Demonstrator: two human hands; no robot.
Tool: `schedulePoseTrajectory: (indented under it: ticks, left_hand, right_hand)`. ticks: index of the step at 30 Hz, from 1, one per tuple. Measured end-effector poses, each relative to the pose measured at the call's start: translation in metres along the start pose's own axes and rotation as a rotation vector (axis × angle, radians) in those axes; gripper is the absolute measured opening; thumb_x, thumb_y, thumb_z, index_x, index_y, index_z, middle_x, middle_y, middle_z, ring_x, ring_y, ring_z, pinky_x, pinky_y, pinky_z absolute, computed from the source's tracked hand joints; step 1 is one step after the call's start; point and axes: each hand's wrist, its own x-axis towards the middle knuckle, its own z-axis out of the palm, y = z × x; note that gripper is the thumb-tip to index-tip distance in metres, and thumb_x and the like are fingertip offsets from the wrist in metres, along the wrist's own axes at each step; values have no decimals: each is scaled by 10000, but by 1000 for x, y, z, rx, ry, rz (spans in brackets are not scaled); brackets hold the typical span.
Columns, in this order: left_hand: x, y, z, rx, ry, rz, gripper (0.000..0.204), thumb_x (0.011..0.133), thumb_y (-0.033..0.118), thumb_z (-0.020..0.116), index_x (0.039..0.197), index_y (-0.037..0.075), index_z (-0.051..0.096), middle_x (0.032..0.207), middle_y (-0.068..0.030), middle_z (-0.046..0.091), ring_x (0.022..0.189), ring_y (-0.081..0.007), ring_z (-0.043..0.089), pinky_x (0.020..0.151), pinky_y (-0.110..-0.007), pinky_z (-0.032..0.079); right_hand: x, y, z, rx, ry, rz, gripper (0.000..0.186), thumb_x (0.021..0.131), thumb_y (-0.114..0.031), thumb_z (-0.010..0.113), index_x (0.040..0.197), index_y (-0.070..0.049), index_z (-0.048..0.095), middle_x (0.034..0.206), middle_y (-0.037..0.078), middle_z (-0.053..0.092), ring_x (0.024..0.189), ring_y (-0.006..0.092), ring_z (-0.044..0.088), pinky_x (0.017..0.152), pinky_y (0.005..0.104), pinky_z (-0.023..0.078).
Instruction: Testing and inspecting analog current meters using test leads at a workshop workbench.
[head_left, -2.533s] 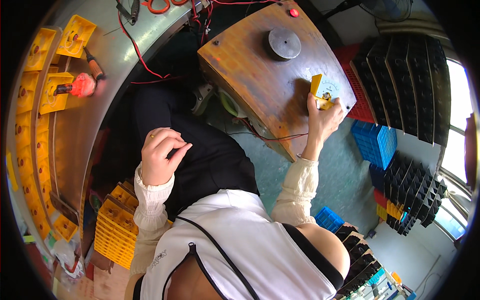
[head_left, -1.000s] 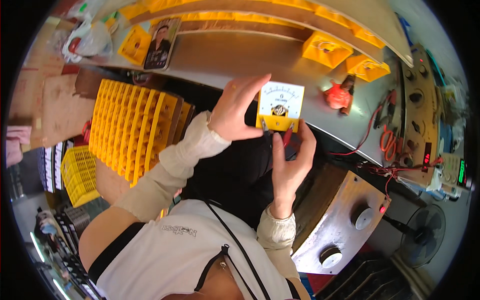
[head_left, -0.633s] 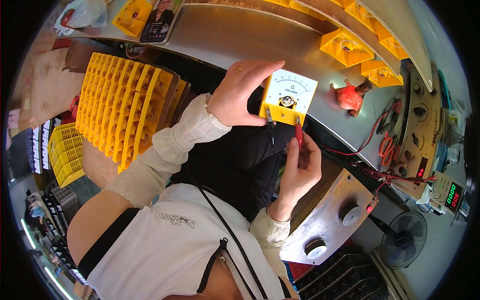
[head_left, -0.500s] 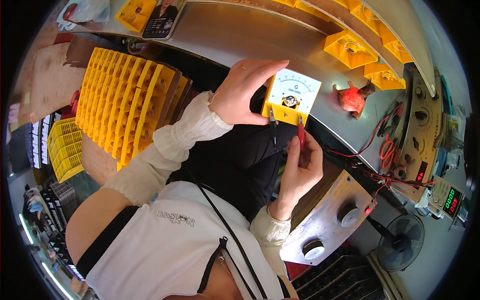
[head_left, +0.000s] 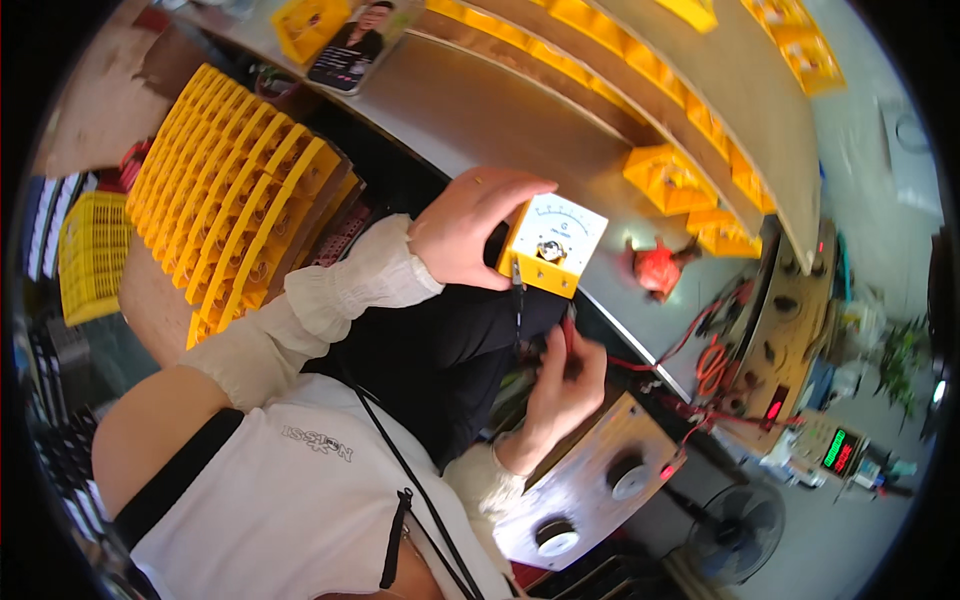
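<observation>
My left hand (head_left: 470, 228) grips a yellow panel meter (head_left: 555, 245) with a white dial by its left side and corner. A black test clip (head_left: 518, 304) hangs from the meter's lower left terminal. Below the meter's lower right corner, my right hand (head_left: 568, 385) has its fingers closed on a red test clip (head_left: 569, 331); it looks apart from the meter, though blur makes this unsure. A red object (head_left: 652, 268) with a dark upper part sits on the metal bench (head_left: 470, 110), right of the meter.
Stacked yellow trays (head_left: 230, 200) stand at left, a phone (head_left: 345, 55) on the far bench, yellow housings (head_left: 668, 180) on shelves. Red wires, orange scissors (head_left: 712, 365) and instruments (head_left: 840, 450) are right. A metal box with knobs (head_left: 590, 485) and a fan (head_left: 730, 530) are below.
Since half a second ago the view has shifted and blurred. My right hand has drawn the red clip down from the meter's right terminal. Earlier, the meter stood on the wooden box in my right hand.
</observation>
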Motion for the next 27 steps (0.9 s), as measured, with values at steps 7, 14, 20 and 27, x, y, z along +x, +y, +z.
schedulePoseTrajectory:
  ticks: [7,14,20,27]
  left_hand:
    - [-18,38,9,8,257,7,861,529,157,844,1296,37,472,1191,-174,517,1112,-377,532,935,-451,448]
    - [-102,28,-186,864,814,-204,804,713,421,812,1339,31,492,1194,-149,566,1106,-293,546,921,-406,465]
    - [-328,34,-314,292,1256,-1084,619,872,457,685,1358,111,519,1261,-63,601,1141,-182,555,960,-344,439]
    - [-428,25,-257,-525,1369,-1756,451,860,550,639,1084,158,632,1184,-18,656,1118,-189,585,887,-347,432]
  right_hand:
    - [-36,-7,29,191,59,-153,127,878,-63,714,942,35,664,837,55,658,700,51,532,581,191,425]
    - [-38,-8,45,-44,-281,-457,172,844,-84,752,938,47,694,799,70,672,691,105,561,634,238,464]
    - [-14,32,39,-151,-317,-378,228,863,-143,742,951,62,694,794,115,682,706,138,626,659,246,551]
    - [3,46,32,-191,-280,-519,247,871,-179,738,934,56,696,781,121,694,679,147,631,631,271,530]
